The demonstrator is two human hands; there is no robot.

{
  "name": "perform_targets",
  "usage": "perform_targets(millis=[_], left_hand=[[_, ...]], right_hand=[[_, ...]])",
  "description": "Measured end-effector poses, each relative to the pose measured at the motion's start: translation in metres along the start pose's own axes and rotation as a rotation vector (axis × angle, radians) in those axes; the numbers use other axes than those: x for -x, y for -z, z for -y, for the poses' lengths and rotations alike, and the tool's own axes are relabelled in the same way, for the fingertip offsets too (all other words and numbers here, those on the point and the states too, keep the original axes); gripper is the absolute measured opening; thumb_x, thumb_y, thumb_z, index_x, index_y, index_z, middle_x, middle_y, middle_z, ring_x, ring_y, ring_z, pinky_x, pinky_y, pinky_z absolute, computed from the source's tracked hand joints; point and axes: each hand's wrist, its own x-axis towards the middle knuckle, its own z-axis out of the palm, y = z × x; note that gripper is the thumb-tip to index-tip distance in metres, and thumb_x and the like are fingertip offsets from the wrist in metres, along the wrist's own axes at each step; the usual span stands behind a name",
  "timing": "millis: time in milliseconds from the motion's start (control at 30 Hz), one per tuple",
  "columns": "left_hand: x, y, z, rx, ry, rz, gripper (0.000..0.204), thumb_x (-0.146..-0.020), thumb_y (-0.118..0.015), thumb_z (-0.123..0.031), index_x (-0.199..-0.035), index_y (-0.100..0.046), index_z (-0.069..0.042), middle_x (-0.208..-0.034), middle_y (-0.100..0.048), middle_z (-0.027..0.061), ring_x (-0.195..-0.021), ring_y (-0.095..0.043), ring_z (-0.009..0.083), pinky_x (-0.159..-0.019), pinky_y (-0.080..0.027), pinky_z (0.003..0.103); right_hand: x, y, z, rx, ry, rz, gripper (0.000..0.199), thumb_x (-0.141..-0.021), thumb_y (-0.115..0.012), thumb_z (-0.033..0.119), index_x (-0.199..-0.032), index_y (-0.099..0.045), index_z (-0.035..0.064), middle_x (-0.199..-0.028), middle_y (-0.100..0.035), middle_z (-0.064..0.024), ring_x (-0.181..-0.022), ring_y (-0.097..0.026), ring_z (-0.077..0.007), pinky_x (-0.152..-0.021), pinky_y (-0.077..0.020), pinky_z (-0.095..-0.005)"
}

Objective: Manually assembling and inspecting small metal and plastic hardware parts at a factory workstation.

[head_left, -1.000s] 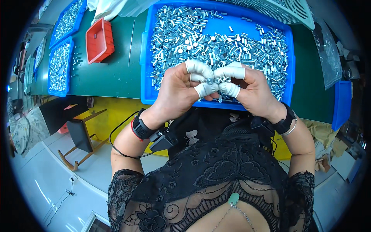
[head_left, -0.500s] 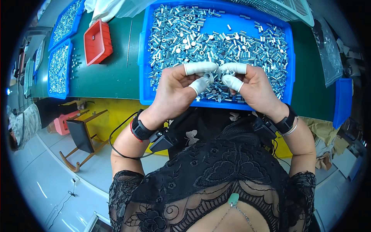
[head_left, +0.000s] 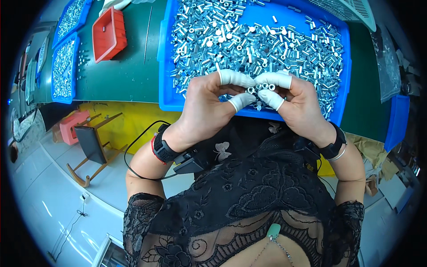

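Both of my hands meet over the near part of a large blue tray (head_left: 165,66) heaped with small silvery metal sleeves (head_left: 213,49). White finger cots cover the thumbs and index fingers. Between the thumb and index finger of my right hand (head_left: 299,99) sit several sleeves (head_left: 265,86) in a short row, their round open ends showing. My left hand (head_left: 205,103) pinches one sleeve (head_left: 251,90) beside that row. The fingertips of both hands nearly touch, and the other fingers curl inward, partly hidden.
A red bin (head_left: 97,42) with one small piece inside stands left on the green table (head_left: 133,84). Farther left lie smaller blue trays (head_left: 76,44) of metal parts. A pale plastic basket (head_left: 362,11) is at the back right. A wooden chair (head_left: 91,147) stands at the left.
The view has shifted slightly, so the tray sits higher in the picture. My fingers have turned a little, and the row of sleeve ends now shows clearly between them.
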Motion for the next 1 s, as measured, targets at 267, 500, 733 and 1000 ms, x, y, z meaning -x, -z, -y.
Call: perform_targets(millis=[267, 500, 733, 1000], left_hand=[[0.007, 0.003, 0.007, -0.054, 0.034, -0.02, 0.021, -0.072, -0.07, 0.003, -0.092, -0.063, 0.0, -0.09, -0.066, 0.0066, -0.082, -0.063, 0.0122, -0.074, -0.051, 0.025], [0.008, 0.004, 0.019, -0.125, 0.044, -0.037, 0.019, -0.073, -0.07, 0.001, -0.09, -0.064, 0.0, -0.086, -0.067, 0.0056, -0.078, -0.063, 0.0107, -0.071, -0.052, 0.024], [0.006, 0.004, 0.02, -0.12, 0.111, -0.042, 0.016, -0.073, -0.07, 0.0, -0.087, -0.064, 0.001, -0.083, -0.067, 0.0053, -0.073, -0.063, 0.009, -0.067, -0.051, 0.022], [0.005, 0.004, 0.02, -0.209, 0.066, -0.031, 0.014, -0.071, -0.071, 0.001, -0.084, -0.065, 0.0, -0.082, -0.066, 0.0058, -0.068, -0.062, 0.0082, -0.062, -0.05, 0.021]], right_hand=[[-0.003, -0.005, -0.007, 0.21, 0.099, 0.008, 0.021, -0.079, -0.064, 0.004, -0.1, -0.062, 0.0016, -0.087, -0.06, -0.0057, -0.077, -0.056, -0.0115, -0.066, -0.045, -0.0239], [-0.01, -0.009, -0.019, 0.251, 0.213, -0.02, 0.021, -0.076, -0.066, 0.007, -0.097, -0.065, 0.004, -0.085, -0.062, -0.007, -0.071, -0.056, -0.0127, -0.062, -0.0438, -0.0231], [-0.012, -0.008, -0.019, 0.233, 0.114, 0.009, 0.021, -0.076, -0.068, 0.008, -0.096, -0.065, 0.0046, -0.084, -0.062, -0.0058, -0.064, -0.052, -0.011, -0.057, -0.0416, -0.0226], [-0.015, -0.004, -0.023, 0.209, 0.088, 0.035, 0.021, -0.076, -0.068, 0.009, -0.096, -0.066, 0.0069, -0.082, -0.063, -0.004, -0.059, -0.051, -0.0093, -0.054, -0.0405, -0.0216]])
